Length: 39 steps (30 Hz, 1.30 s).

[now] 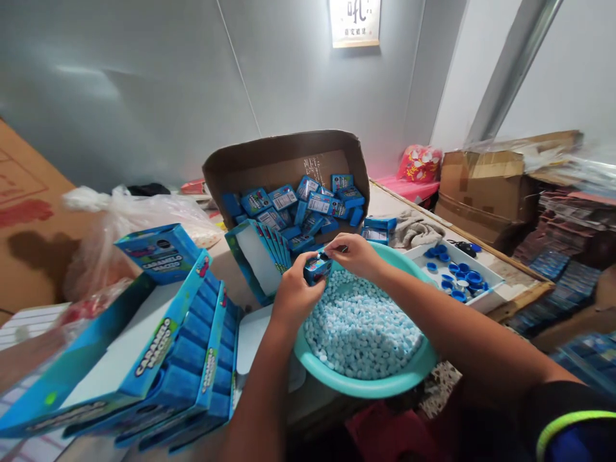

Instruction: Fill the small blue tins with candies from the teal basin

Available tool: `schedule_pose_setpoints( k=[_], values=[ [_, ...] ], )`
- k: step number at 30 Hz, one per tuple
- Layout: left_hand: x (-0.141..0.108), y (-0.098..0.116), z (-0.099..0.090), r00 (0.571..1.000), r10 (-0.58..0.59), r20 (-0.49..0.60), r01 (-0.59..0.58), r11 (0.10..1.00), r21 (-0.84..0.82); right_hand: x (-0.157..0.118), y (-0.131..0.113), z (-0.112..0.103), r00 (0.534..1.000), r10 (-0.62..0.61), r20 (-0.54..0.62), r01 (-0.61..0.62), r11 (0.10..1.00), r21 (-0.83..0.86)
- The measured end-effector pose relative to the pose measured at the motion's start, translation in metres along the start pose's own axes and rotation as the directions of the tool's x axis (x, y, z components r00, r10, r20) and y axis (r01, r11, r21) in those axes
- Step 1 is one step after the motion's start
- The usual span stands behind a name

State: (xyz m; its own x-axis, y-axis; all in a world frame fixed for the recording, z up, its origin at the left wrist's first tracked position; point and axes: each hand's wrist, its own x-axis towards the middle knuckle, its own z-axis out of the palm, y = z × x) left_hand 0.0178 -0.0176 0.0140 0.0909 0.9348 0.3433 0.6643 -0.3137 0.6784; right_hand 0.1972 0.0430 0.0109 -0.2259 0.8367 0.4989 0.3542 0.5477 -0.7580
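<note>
My left hand [299,289] is wrapped around a small blue candy box [316,271], held tilted above the rim of a turquoise basin [366,386]. At the top end of that box, the fingers of my right hand [357,254] are pinched together; what they grip there is too small to make out. Pale blue and white candies [366,327] fill the basin below both hands. Behind them, a brown cardboard carton [283,154] lies with its opening toward me, holding many small blue printed boxes [285,197].
Blue display trays [158,350] are stacked at the left, with another open display box [255,260] beside the carton. On the right, a white tray [491,282] holds blue round pieces [458,296]. A grey cloth [418,230] and a large carton [481,192] stand farther back.
</note>
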Motion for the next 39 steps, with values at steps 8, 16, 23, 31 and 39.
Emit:
schedule_pose_setpoints(
  k=[8,16,23,31,39],
  values=[
    [0.002,-0.003,0.002,0.996,0.042,0.073,-0.043,0.999,0.020,0.000,0.011,0.009,0.993,0.114,-0.002,-0.110,0.966,0.235],
    [0.003,-0.004,0.003,0.998,0.013,0.055,-0.015,0.999,0.046,0.002,0.010,0.008,0.986,0.161,0.045,-0.162,0.987,0.013],
    [0.002,0.000,0.003,0.998,-0.055,0.019,0.053,0.994,0.098,0.007,0.013,0.009,0.961,0.263,0.088,-0.270,0.959,0.087],
    [0.004,0.000,0.004,0.970,-0.130,-0.207,0.125,0.991,-0.039,-0.017,0.026,0.026,0.854,0.426,0.300,-0.381,0.903,-0.198],
    [0.003,-0.001,0.004,0.978,-0.108,-0.178,0.096,0.993,-0.073,-0.036,-0.016,0.033,0.618,0.249,0.745,-0.133,0.968,-0.213]
  ],
)
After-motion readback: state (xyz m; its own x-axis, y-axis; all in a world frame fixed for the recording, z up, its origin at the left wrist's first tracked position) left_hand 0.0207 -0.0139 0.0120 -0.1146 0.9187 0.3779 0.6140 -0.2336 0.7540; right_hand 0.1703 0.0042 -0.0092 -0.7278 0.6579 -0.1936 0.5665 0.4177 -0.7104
